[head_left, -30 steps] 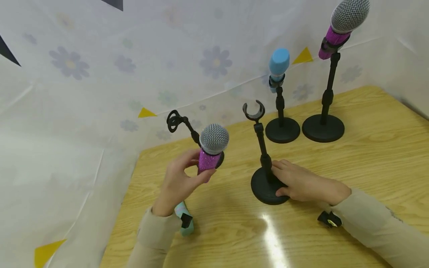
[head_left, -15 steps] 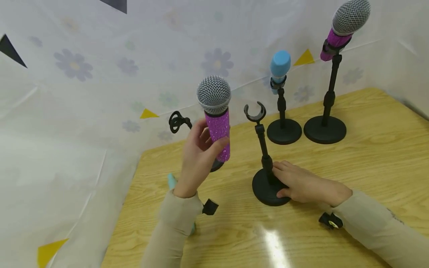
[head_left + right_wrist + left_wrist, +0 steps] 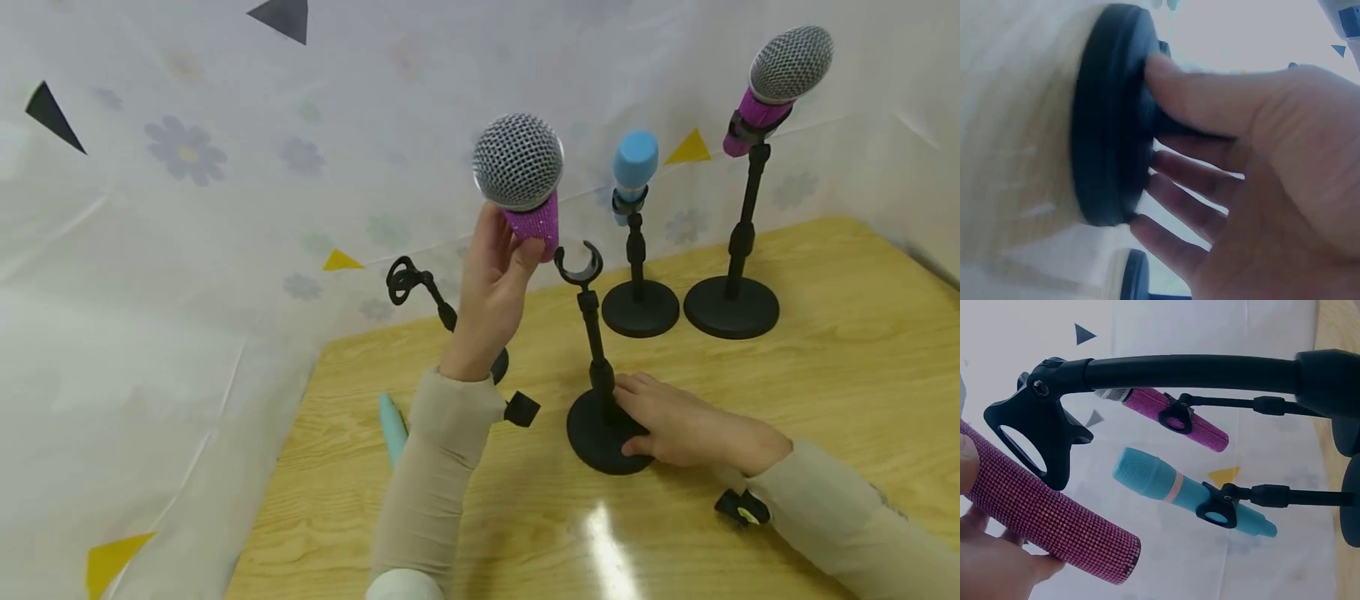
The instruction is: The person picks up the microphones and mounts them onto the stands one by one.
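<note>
My left hand (image 3: pixel 491 296) holds a microphone (image 3: pixel 534 223) with a purple glittery handle and silver mesh head. In the head view the microphone is raised just left of the C-shaped clip (image 3: pixel 581 265) of a black microphone stand (image 3: pixel 597 342). In the left wrist view, the handle's lower end (image 3: pixel 1094 540) overlaps the clip's lower tip, and its head is outside the frame. My right hand (image 3: pixel 678 421) presses on the stand's round base (image 3: pixel 1113 119), thumb and extended fingertips on its upper face, with the post between them.
Behind stand a blue microphone (image 3: pixel 636 162) and another purple microphone (image 3: pixel 787 71), each clipped on a black stand. Further left is a stand with a bare clip (image 3: pixel 403 279), its lower part hidden by my arm. A teal object (image 3: pixel 393 429) lies partly under my left sleeve on the wooden table (image 3: pixel 322 500).
My left hand has lifted the purple microphone up and to the right, from over the left stand toward the middle stand's clip. My right hand has stayed on the base.
</note>
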{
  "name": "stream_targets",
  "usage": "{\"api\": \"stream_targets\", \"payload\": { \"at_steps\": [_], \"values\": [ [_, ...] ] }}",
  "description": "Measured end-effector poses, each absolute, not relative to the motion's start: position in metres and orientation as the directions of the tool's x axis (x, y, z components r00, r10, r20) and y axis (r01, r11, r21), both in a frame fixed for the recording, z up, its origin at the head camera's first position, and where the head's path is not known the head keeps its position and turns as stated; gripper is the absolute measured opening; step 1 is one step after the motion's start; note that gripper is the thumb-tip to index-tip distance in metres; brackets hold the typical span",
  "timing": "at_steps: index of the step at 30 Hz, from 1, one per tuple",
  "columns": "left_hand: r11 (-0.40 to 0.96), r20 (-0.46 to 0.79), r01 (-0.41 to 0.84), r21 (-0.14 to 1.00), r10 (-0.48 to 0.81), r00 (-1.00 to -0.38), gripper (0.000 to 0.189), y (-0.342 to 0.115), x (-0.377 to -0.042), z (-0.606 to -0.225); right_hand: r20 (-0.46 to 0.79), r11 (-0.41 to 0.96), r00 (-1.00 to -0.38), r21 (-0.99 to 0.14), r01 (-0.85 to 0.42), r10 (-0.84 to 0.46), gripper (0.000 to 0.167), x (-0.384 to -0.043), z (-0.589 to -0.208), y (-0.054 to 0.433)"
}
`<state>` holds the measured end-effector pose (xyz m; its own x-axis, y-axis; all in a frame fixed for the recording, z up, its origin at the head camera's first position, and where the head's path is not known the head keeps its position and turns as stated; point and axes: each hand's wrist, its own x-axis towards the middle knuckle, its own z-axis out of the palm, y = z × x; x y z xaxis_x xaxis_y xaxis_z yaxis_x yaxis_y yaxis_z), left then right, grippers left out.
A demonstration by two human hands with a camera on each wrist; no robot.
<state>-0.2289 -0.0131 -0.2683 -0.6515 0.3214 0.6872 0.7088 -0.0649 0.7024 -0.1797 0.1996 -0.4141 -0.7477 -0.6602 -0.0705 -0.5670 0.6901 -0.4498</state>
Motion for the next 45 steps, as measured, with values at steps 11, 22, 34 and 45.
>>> {"api": "stream_targets", "payload": {
  "at_steps": [11,22,34,45],
  "values": [
    [-0.066,0.693,0.759,0.648,0.464,-0.552,0.055,-0.005,-0.233,-0.262,0.246,0.342,-0.815,-0.816,-0.466,-0.524,0.041,-0.181,-0.341,0.208],
    [-0.118,0.663,0.732,0.671,0.537,-0.521,0.056,-0.002,-0.226,-0.267,0.385,-0.209,-0.857,-0.921,-0.329,-0.344,0.043,-0.178,-0.300,0.180],
    [0.044,0.644,0.827,0.560,0.605,-0.468,0.102,-0.003,-0.221,-0.257,0.364,-0.379,-0.847,-0.901,-0.213,-0.389,0.041,-0.184,-0.296,0.189],
    [0.084,0.674,0.884,0.459,0.616,-0.408,0.091,0.005,-0.220,-0.251,0.304,-0.493,-0.886,-0.864,-0.101,-0.350,0.037,-0.191,-0.298,0.198]
  ]
}}
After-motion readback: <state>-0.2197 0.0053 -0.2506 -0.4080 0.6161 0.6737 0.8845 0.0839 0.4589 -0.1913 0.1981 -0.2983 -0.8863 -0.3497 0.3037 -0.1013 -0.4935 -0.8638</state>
